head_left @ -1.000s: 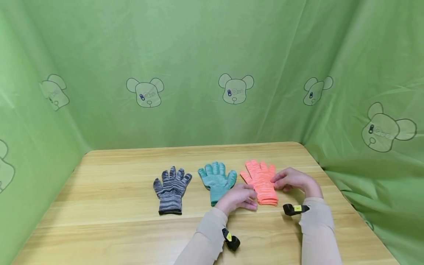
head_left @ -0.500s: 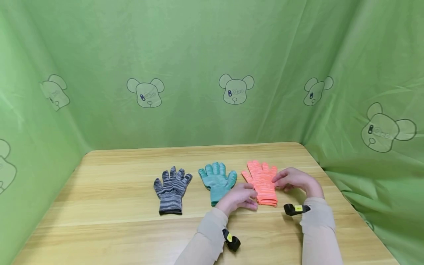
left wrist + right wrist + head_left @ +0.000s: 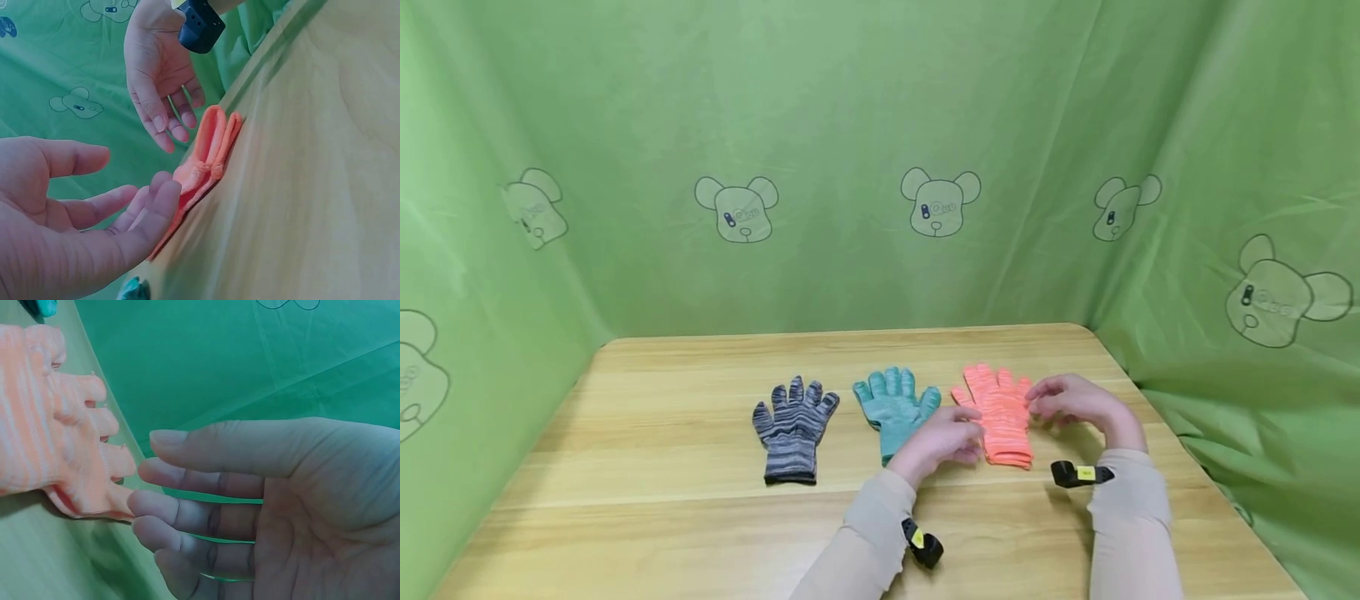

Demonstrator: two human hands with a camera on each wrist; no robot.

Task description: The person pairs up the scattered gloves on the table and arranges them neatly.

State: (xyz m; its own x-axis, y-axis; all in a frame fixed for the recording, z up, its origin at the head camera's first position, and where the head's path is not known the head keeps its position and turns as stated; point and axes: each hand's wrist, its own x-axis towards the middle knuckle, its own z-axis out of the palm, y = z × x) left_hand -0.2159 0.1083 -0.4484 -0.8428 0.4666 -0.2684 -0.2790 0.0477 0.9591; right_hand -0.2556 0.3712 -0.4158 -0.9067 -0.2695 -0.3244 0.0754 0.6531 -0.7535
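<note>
An orange knit glove (image 3: 1004,417) lies flat on the table, its fingers toward the back and its cuff toward the front. My left hand (image 3: 947,436) is at its left edge, fingers relaxed and spread in the left wrist view. On the other side, my right hand (image 3: 1078,404) has its fingertips beside the glove's right edge. In the right wrist view the right fingers (image 3: 206,515) are loosely extended with nothing between them and the thumb. A teal glove (image 3: 898,412) lies left of the orange one, its lower right part behind my left hand. Farther left is a grey-and-black striped glove (image 3: 793,433).
The gloves lie in a row on a light wooden table (image 3: 662,533). Green curtains (image 3: 850,275) with printed bear heads close off the back and both sides. A black wrist camera (image 3: 922,546) is strapped on the left sleeve, another (image 3: 1075,473) on the right.
The orange glove has shifted slightly to the right. My right hand has moved a little right and back from its edge, while my left fingers have lifted slightly. The head view has turned slightly.
</note>
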